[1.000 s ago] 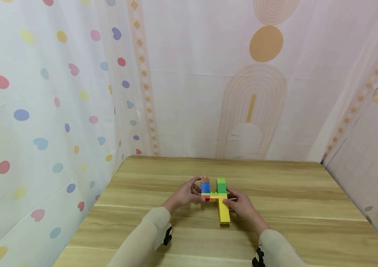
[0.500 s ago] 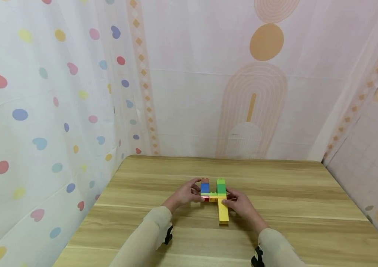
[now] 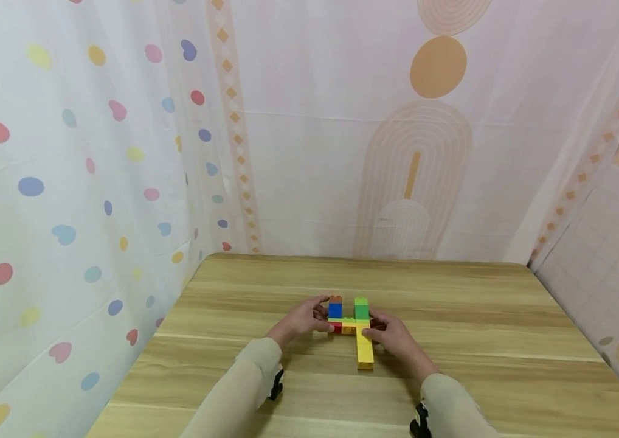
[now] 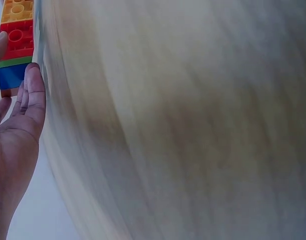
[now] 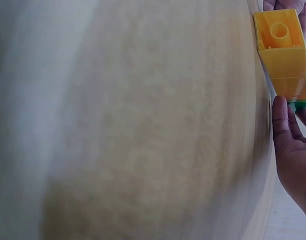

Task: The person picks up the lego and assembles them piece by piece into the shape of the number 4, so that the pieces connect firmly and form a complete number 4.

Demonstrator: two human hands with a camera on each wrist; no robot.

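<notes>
Both hands hold one assembly of toy building bricks above the wooden table. Its left column has a brown brick over a blue brick (image 3: 335, 311); its right column is a light green brick over a green brick (image 3: 361, 311). A thin green strip joins them, with a red brick (image 4: 17, 39) and an orange brick (image 4: 17, 11) beneath, hollow undersides showing in the left wrist view. A yellow brick leg (image 3: 365, 351) extends toward me. My left hand (image 3: 305, 317) grips the left side, thumb at the red brick. My right hand (image 3: 397, 337) grips the right side, thumb on yellow.
The wood-grain table (image 3: 484, 340) spreads out around the hands. A white patterned curtain (image 3: 309, 182) hangs behind its far edge, and a dotted curtain (image 3: 79, 243) runs along the left.
The brick assembly has tilted slightly, its far ends coming a little lower in the head view. Both hands keep their hold and have barely moved. The head view has shifted slightly.
</notes>
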